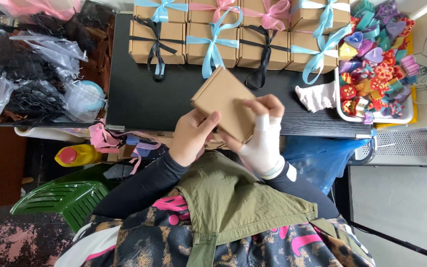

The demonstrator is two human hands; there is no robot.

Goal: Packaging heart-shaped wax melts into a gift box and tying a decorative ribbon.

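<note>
both hands clasp a plain brown cardboard box point(223, 103) between them above the near edge of the black table point(139, 94): the left hand point(192, 136) closes its fingers and thumb around the box's near left side, and the right hand point(262, 133), in a white glove with bare fingertips, pinches its right edge. along the table's far edge sit rows of ribboned gift boxes point(213, 34), and at the right end a white tray point(406, 117) holds colourful small shapes.

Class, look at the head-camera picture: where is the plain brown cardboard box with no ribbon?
The plain box sits mid-frame, held between the left hand and the right hand, just in front of the ribboned boxes.
</note>
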